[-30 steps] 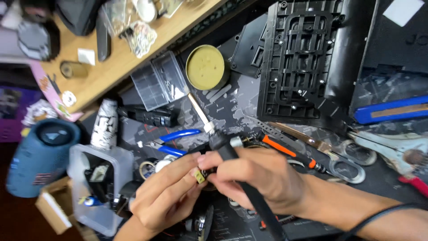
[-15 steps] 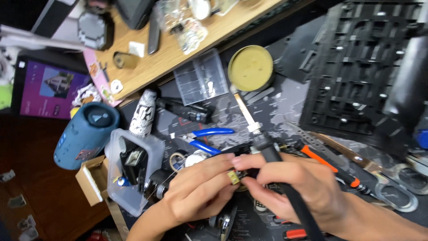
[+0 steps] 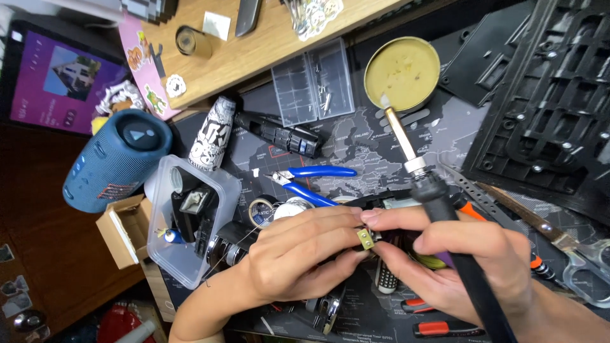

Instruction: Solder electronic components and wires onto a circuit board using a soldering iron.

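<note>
A: Two hands met over the cluttered dark desk [image 3: 356, 146]. Left hand [image 3: 298, 254] and right hand [image 3: 457, 260] both pinched one small square brass-coloured part [image 3: 365, 239], fingertips pressed together around it.

B: Noted. Anything else in the right hand?

A: Black-handled soldering iron [image 3: 438, 190], tucked against the palm, handle running back over the wrist. Its pale metal tip rested at the edge of the round tin of yellowish flux [image 3: 401, 71], well above the hands.

B: And the part's position?

A: Held up between the two hands, near the desk's lower middle, just below the blue-handled cutting pliers [image 3: 311, 181].

B: Surroundings?

A: Clear plastic box of small components [image 3: 190, 222] lay just left of the left hand. Blue cylindrical speaker [image 3: 117, 159] lay further left, on its side. Black ribbed plastic panel [image 3: 546, 108] filled the upper right. Silver scissors [image 3: 572, 254] lay beside the right wrist.
</note>
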